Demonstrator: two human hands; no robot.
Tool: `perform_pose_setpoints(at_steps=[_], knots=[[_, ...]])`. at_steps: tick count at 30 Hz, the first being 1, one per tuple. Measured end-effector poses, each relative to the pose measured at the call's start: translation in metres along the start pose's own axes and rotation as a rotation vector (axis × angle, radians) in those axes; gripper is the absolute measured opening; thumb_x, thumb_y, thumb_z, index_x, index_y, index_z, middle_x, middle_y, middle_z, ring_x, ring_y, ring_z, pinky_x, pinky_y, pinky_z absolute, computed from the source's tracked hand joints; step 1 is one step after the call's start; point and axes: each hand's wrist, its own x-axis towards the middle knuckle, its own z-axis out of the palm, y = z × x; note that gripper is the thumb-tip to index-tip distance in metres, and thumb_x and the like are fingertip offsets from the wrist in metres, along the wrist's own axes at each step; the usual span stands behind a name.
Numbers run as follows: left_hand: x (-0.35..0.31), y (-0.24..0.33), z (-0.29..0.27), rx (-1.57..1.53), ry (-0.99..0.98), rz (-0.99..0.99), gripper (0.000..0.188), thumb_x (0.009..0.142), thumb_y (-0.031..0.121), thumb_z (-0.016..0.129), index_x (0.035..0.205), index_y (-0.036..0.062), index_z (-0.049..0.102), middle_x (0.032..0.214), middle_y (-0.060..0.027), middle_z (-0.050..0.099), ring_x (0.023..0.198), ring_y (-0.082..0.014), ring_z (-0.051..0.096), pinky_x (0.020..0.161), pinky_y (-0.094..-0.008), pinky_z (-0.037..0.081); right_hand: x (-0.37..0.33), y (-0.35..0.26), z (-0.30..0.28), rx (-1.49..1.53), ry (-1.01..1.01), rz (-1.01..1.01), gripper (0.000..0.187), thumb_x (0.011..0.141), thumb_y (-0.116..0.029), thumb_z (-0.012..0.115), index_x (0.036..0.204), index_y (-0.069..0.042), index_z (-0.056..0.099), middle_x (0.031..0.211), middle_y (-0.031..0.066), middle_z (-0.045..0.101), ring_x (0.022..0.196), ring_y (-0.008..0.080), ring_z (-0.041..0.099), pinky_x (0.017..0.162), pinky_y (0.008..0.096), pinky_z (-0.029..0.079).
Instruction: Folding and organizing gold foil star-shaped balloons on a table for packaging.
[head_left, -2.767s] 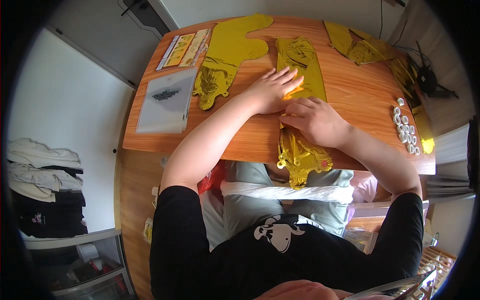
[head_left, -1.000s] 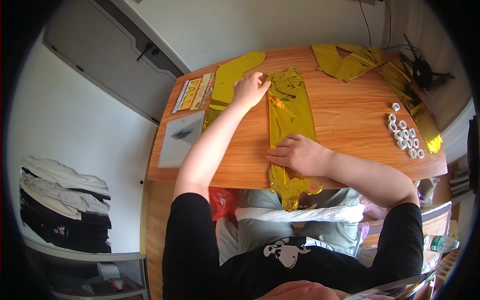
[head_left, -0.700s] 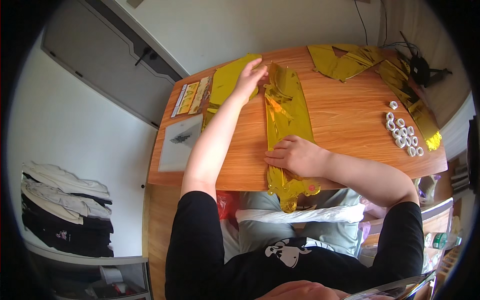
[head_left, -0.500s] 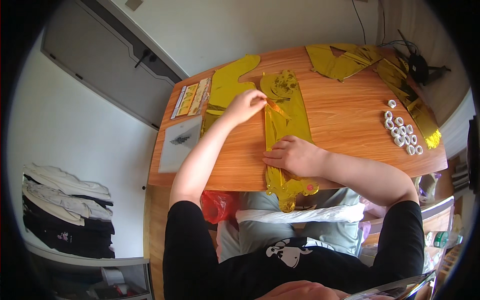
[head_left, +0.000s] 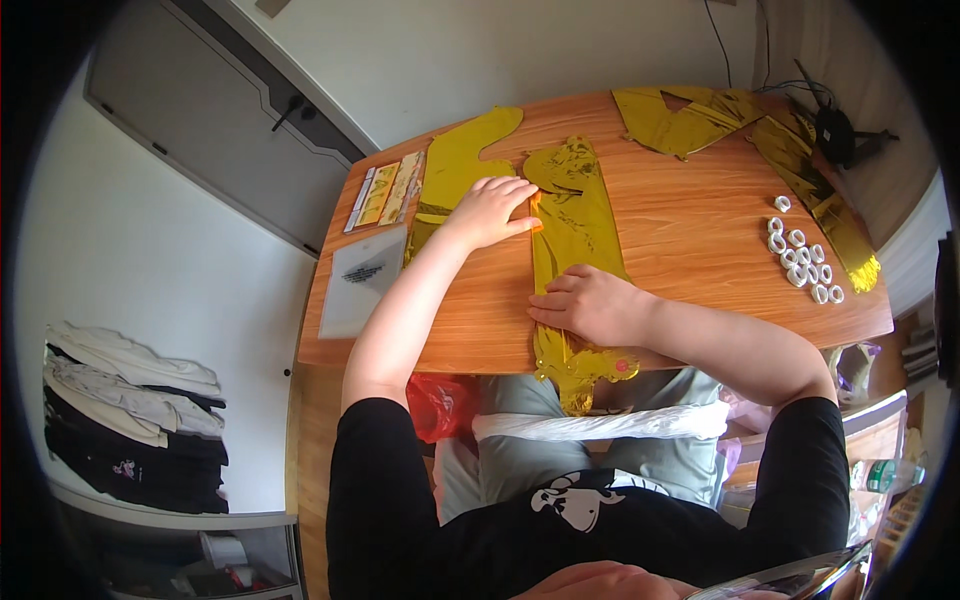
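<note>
A flat, uninflated gold foil balloon stretches lengthwise down the middle of the table, its lobed lower end hanging over the near edge. Along its left edge shows a narrow orange strip. My left hand has its fingertips and thumb on that strip, pinching it against the edge, with a gap between finger and thumb. Farther down, my right hand lies across the balloon, fingers extended and pressing it to the tabletop. Part of the foil is hidden beneath this hand.
Another gold foil piece lies left; more foil is at the back right. Several small white rings sit on the right. A clear plastic sleeve and printed card are left. A black router stands far right.
The orange strip, lifted by my left hand before, now lies down along the balloon's left edge. My left hand has spread its fingers and thumb along it. The right hand has barely moved.
</note>
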Motion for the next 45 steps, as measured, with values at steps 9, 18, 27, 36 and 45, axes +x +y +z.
perform_pose_setpoints(at_steps=[9,18,27,36,45], knots=[[-0.002,0.022,0.009,0.055,0.054,-0.301,0.063,0.108,0.042,0.046,0.158,0.0069,0.035,0.166,-0.0148,0.032,0.155,-0.0297,0.026,0.128,-0.0484,0.019,0.003,0.000,-0.001,0.017,0.021,-0.001,0.051,0.083,-0.024,0.070,0.131,-0.007,0.066,0.135,0.0078,0.066,0.120,0.0245,0.064,0.102,0.0387,0.050],[-0.009,0.079,0.015,-0.317,-0.120,0.146,0.065,0.110,0.042,0.040,0.165,0.0128,0.020,0.172,-0.0139,0.013,0.158,-0.0303,0.017,0.128,-0.0449,0.017,0.002,0.006,0.003,0.109,0.042,0.007,0.046,0.081,-0.021,0.073,0.124,-0.006,0.069,0.126,0.0095,0.069,0.114,0.0257,0.065,0.103,0.0403,0.049],[-0.008,0.079,0.016,-0.247,-0.135,0.159,0.071,0.104,0.039,0.051,0.161,0.0062,0.027,0.167,-0.0208,0.026,0.156,-0.0330,0.022,0.128,-0.0447,0.020,0.002,0.023,-0.035,0.359,0.075,0.635,0.026,0.092,-0.015,0.066,0.116,-0.005,0.072,0.118,0.0141,0.070,0.116,0.0336,0.064,0.101,0.0446,0.050],[-0.013,0.082,0.016,-0.349,-0.035,0.140,0.067,0.104,0.035,0.051,0.159,0.0023,0.032,0.165,-0.0212,0.029,0.155,-0.0336,0.025,0.127,-0.0462,0.021,-0.015,0.043,-0.004,-0.259,-0.066,0.861,0.033,0.099,-0.020,0.057,0.127,-0.008,0.068,0.132,0.0051,0.066,0.140,0.0347,0.048,0.118,0.0557,0.034],[-0.009,0.090,0.013,-0.340,-0.062,0.176,0.077,0.100,0.049,0.058,0.159,0.0061,0.033,0.165,-0.0177,0.032,0.154,-0.0327,0.027,0.126,-0.0493,0.023,-0.022,0.057,-0.011,0.068,-0.041,0.932,0.031,0.097,-0.019,0.060,0.124,-0.007,0.064,0.131,0.0097,0.065,0.132,0.0379,0.053,0.111,0.0577,0.040]])
